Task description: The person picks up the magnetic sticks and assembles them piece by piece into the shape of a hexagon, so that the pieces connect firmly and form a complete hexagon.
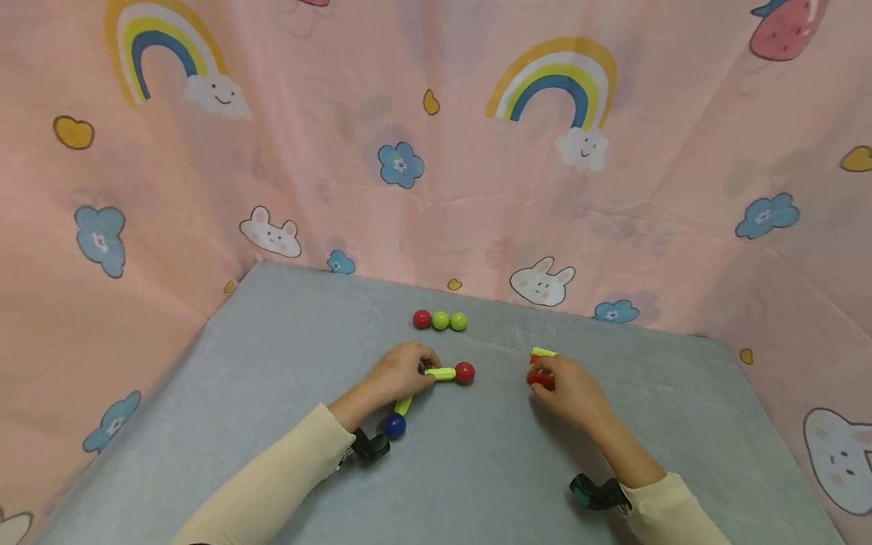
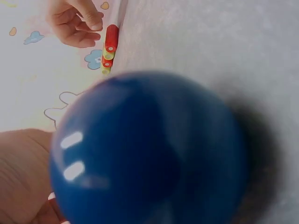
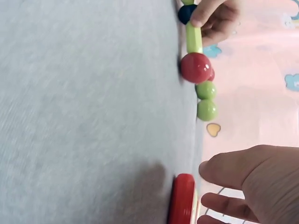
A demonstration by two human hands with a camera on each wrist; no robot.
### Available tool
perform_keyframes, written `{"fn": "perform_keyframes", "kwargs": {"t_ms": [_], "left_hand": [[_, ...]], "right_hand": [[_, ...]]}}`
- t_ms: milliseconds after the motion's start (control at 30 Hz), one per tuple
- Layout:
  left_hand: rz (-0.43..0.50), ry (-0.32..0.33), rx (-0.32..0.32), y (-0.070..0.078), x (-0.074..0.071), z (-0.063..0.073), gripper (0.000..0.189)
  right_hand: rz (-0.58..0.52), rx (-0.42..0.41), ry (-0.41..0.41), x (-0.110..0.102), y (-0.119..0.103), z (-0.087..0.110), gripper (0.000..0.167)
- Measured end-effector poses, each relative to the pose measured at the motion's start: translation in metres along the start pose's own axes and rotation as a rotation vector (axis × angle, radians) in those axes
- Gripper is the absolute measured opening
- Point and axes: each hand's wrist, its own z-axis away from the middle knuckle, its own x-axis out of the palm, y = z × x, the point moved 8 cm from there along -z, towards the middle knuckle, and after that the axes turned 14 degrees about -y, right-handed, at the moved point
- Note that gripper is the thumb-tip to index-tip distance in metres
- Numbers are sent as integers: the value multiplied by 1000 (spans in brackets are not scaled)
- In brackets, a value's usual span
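My left hand (image 1: 402, 371) pinches a dark blue ball (image 3: 186, 15), mostly hidden by the fingers in the head view. From that joint one yellow-green rod (image 1: 441, 374) leads to a red ball (image 1: 465, 372). A second yellow-green rod (image 1: 403, 406) runs to another blue ball (image 1: 393, 425), which fills much of the left wrist view. My right hand (image 1: 568, 386) is over several short rods lying side by side, red and yellow-green. Its thumb and fingers stand apart beside the nearest red rod (image 3: 182, 199).
A red ball (image 1: 421, 319) and two green balls (image 1: 450, 321) sit in a row farther back on the grey cloth surface (image 1: 477, 469). Behind rises a pink printed curtain (image 1: 456, 212). Dark wrist cameras (image 1: 598, 492) are strapped on both wrists.
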Motion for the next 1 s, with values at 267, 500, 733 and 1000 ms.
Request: {"fn": "perform_keyframes", "kwargs": {"t_ms": [267, 500, 733, 1000], "left_hand": [[3, 49, -82, -9, -5, 8, 19], [14, 85, -124, -15, -9, 17, 18], [39, 114, -131, -20, -11, 23, 17], [66, 129, -131, -22, -10, 27, 16]], "right_hand": [[41, 13, 4, 2, 6, -1, 25], [60, 10, 24, 3, 9, -2, 24], [51, 26, 18, 3, 9, -2, 23], [57, 28, 2, 6, 8, -6, 21]]}}
